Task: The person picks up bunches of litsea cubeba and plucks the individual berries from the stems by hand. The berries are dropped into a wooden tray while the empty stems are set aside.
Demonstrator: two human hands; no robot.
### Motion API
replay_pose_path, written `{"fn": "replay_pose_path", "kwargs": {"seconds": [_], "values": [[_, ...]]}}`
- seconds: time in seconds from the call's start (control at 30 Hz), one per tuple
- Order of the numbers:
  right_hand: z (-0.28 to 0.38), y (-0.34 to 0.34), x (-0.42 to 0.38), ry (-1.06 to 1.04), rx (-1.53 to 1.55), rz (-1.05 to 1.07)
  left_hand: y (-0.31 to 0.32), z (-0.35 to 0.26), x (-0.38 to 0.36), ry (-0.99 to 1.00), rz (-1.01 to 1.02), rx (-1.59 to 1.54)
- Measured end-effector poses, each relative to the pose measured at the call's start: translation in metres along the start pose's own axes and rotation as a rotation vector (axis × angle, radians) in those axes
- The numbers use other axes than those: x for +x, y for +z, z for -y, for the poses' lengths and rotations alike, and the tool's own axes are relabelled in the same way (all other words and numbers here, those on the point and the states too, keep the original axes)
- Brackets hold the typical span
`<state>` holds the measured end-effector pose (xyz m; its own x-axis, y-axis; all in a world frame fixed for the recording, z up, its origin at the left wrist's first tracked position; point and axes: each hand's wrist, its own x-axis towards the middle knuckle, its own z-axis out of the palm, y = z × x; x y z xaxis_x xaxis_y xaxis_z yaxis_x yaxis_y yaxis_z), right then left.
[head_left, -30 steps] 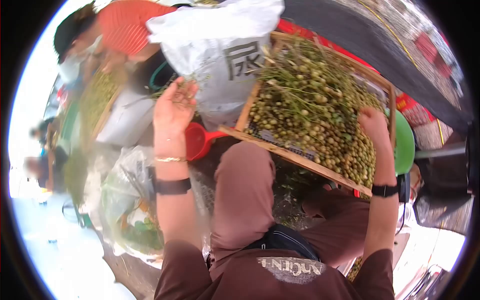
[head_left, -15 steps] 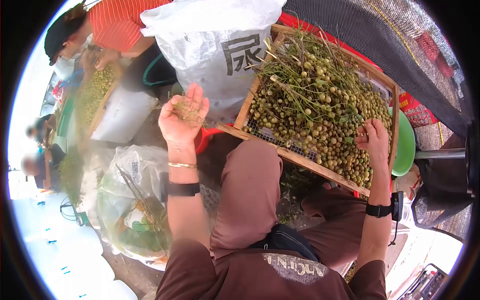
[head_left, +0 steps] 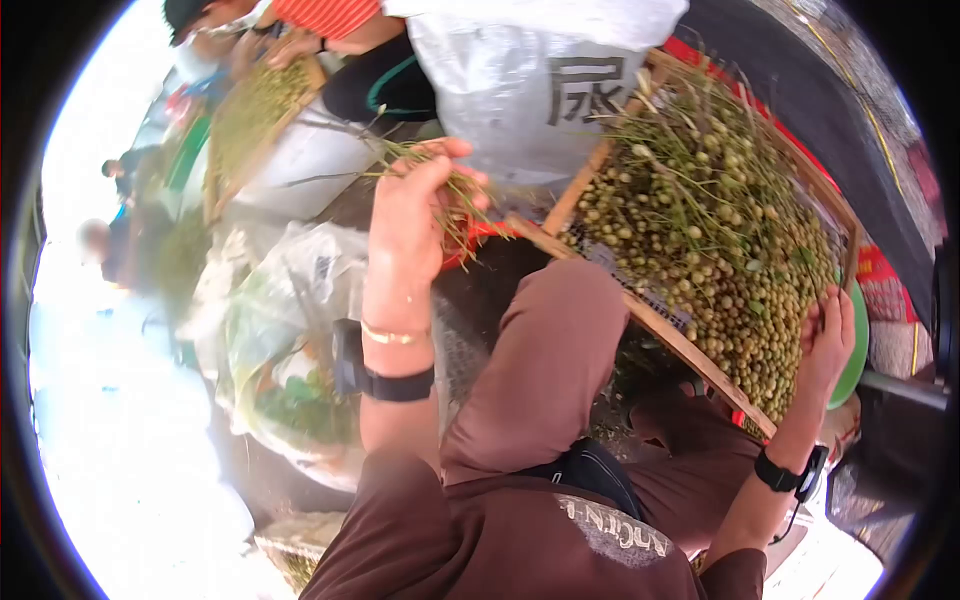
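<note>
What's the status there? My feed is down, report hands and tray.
Left hand raised, closed on a bunch of green stems. Right hand on the fruit at the wooden tray edge. White sack close beside.

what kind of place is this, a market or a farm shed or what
Probably an outdoor produce-sorting spot, maybe at a market or farm. A wooden sieve tray is heaped with small green fruit on stems, another person works a similar tray nearby, and a big woven sack stands alongside.
</note>
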<state>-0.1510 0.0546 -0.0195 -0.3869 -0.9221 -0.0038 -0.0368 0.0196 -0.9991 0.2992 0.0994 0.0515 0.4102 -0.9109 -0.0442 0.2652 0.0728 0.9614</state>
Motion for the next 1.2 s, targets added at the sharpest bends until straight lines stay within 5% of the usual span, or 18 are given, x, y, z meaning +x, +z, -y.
{"fn": "replay_pose_path", "kwargs": {"seconds": [0.1,0.17,0.27,0.3,0.37,0.5,0.57,0.63,0.7,0.77,0.9,1.0,1.13,1.2], "values": [[0.008,0.001,-0.008,0.023,0.018,0.048,0.000,-0.036,-0.065,0.187,-0.082,0.257],[0.009,0.001,-0.007,0.023,0.004,0.029,-0.024,-0.055,-0.104,0.217,-0.384,0.536],[0.016,0.001,-0.013,0.036,0.063,0.056,-0.129,-0.043,-0.146,0.038,-0.517,1.050],[0.020,0.003,-0.015,0.050,0.081,0.067,-0.139,-0.041,-0.156,-0.256,-0.568,1.382],[0.024,0.001,-0.016,0.052,0.114,0.094,-0.180,-0.013,-0.186,-0.306,-0.306,1.861],[0.025,-0.006,-0.018,0.072,0.162,0.110,-0.183,-0.039,-0.207,-0.525,-0.236,1.540],[0.031,-0.012,-0.019,0.074,0.151,0.125,-0.186,-0.071,-0.206,-0.307,-0.089,1.478],[0.040,-0.015,-0.019,0.079,0.158,0.139,-0.130,-0.103,-0.197,-0.366,-0.352,1.450],[0.052,-0.018,-0.021,0.016,0.009,0.238,-0.080,-0.105,-0.180,0.142,-0.239,1.077],[0.071,-0.015,-0.026,-0.001,-0.031,0.226,-0.003,-0.103,-0.153,0.366,-0.029,1.194],[0.090,-0.017,-0.027,-0.064,-0.228,0.329,0.142,-0.049,-0.101,0.717,0.585,0.920],[0.115,-0.022,-0.033,-0.038,-0.317,0.484,0.224,0.002,-0.087,0.959,0.816,0.972],[0.125,-0.034,-0.026,0.053,-0.308,0.562,0.270,0.047,-0.081,0.989,0.893,0.943],[0.122,-0.034,-0.017,0.074,-0.321,0.538,0.281,0.051,-0.077,0.381,1.056,0.957]]}}
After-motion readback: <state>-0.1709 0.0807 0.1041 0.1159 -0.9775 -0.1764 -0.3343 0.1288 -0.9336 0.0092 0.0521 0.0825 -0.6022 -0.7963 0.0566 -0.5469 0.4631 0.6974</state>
